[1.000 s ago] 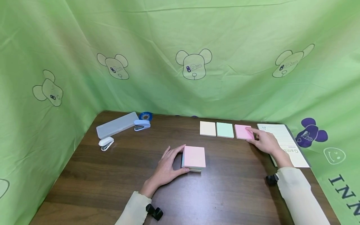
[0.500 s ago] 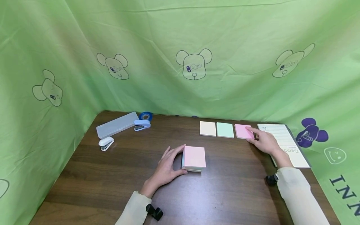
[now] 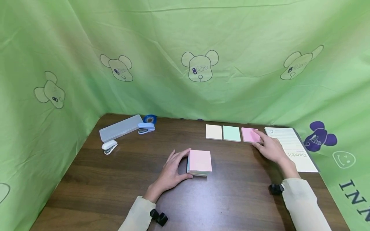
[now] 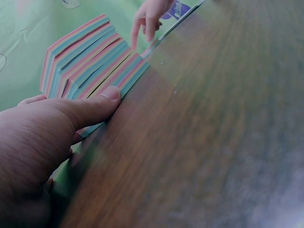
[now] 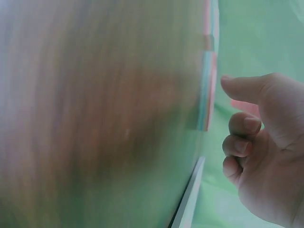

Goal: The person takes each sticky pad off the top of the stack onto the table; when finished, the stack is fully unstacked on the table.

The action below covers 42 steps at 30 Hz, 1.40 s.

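Note:
A thick stack of sticky notes (image 3: 200, 162) with a pink top stands in mid-table; its sides show many pastel layers in the left wrist view. My left hand (image 3: 171, 171) grips it from the left, thumb (image 4: 111, 93) along the front side and fingers reaching the back corner. At the far right, my right hand (image 3: 271, 147) is over a bright pink sticky-note pad (image 3: 247, 134). Its index fingertip overlaps the pad's top, while the thumb is apart at the front edge. The right wrist view shows the other fingers curled loosely, with a pink patch (image 5: 245, 107) behind the thumb.
A mint pad (image 3: 231, 133) and a cream pad (image 3: 214, 132) lie left of the pink one. A notepad (image 3: 297, 154) lies under the right forearm. Far left are a grey case (image 3: 120, 128), blue tape (image 3: 150, 119), a blue stapler (image 3: 146, 128) and a white stapler (image 3: 109, 146).
My right hand and wrist have shifted slightly left, the thumb now further along the pink pad's front edge. The left hand and the stack stay where they were.

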Tool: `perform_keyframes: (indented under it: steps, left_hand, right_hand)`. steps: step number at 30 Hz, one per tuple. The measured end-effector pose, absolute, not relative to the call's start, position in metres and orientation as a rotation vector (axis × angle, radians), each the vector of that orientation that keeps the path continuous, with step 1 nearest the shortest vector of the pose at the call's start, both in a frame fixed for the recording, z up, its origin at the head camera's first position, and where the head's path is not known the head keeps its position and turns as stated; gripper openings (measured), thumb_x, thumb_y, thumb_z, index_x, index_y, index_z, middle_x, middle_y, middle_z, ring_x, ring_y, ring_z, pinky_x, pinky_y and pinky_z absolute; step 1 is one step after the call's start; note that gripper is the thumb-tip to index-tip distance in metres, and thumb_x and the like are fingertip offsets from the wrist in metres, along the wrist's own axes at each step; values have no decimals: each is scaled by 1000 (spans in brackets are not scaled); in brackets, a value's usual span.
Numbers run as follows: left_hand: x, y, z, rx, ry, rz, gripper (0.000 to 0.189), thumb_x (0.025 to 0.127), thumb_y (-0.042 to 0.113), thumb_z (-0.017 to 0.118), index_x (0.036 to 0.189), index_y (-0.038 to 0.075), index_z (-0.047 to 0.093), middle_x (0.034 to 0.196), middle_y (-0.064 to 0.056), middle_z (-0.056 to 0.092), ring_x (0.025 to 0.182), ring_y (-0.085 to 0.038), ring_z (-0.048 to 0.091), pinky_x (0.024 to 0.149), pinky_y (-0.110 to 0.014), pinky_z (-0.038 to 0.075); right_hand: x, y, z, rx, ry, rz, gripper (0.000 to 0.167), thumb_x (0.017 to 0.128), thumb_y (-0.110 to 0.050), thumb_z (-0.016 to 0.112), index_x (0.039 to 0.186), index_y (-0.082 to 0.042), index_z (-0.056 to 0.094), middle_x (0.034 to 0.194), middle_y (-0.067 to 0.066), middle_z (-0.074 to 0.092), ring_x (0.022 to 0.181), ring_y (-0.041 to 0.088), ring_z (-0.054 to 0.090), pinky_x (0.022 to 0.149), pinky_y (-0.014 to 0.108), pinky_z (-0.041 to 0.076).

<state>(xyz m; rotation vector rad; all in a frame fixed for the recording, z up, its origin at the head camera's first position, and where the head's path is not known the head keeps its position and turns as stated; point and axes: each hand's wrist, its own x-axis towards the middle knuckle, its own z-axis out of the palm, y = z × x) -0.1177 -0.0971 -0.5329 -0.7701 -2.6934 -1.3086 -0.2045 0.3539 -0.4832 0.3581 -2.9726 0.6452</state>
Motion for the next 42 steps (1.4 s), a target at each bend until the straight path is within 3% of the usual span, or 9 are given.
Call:
perform_keyframes:
  steps: [2,5,7,9,17,25,31,37,42]
  left_hand:
    - [-118,-97,-533,-771,-2691,-1313,108,82,21,102,171,18,41,157,-3,64,151,-26,53,137,-63,16]
    - [-117,-96,-532,-765,-2691,-1320,108,82,20,102,171,18,42,156,-3,64,151,-26,54,137,-63,17]
    - [-116,-97,-532,-758,-2694,-1323,108,81,20,102,171,18,42,156,-3,64,150,-26,54,137,-63,17]
    - [-116,-97,-531,-758,-2697,-1324,108,81,20,102,171,18,41,156,-3,64,150,-26,54,137,-63,17]
    - [-115,-100,-528,-770,-2693,-1297,108,82,21,102,171,19,41,158,-3,63,149,-27,55,137,-64,19]
    - [-115,-101,-528,-749,-2760,-1257,105,86,28,99,172,21,40,161,0,61,150,-24,54,138,-57,19]
    - [-113,-103,-529,-744,-2772,-1257,104,87,30,99,172,20,40,161,0,61,149,-24,55,138,-58,19]
    - [-113,-105,-530,-768,-2743,-1279,104,87,30,99,172,19,41,159,0,62,148,-24,56,138,-58,18]
    - [-115,-106,-532,-773,-2736,-1295,103,87,30,99,172,18,41,159,-1,62,149,-25,55,138,-59,18]
  right_hand:
    - [-200,350,-483,340,-2938,675,60,106,-20,74,158,1,53,91,33,70,81,49,67,74,64,53]
    - [-192,341,-481,349,-2873,698,58,106,-20,75,158,-1,56,63,5,46,59,21,42,58,43,39]
    - [-187,333,-479,382,-2835,710,58,105,-20,76,157,-2,57,63,-5,34,57,12,27,60,37,29]
    - [-181,325,-478,423,-2799,711,58,104,-20,78,156,-2,59,64,-9,33,58,8,24,65,36,30]
    - [-163,284,-473,497,-2699,734,56,99,-16,83,152,-7,65,63,-10,33,58,7,25,80,45,41]
    - [-141,247,-473,552,-2664,808,53,98,-15,84,149,-11,68,65,-14,27,62,3,21,75,33,29]
    - [-128,225,-471,626,-2644,867,51,98,-16,85,147,-11,70,69,-18,27,64,0,23,76,32,31]
    - [-117,207,-470,642,-2697,982,52,99,-25,85,148,-18,70,72,-16,28,70,4,27,76,32,31]
    - [-111,196,-470,645,-2779,1035,66,93,-39,91,152,-22,67,72,-3,41,76,12,34,74,31,32]
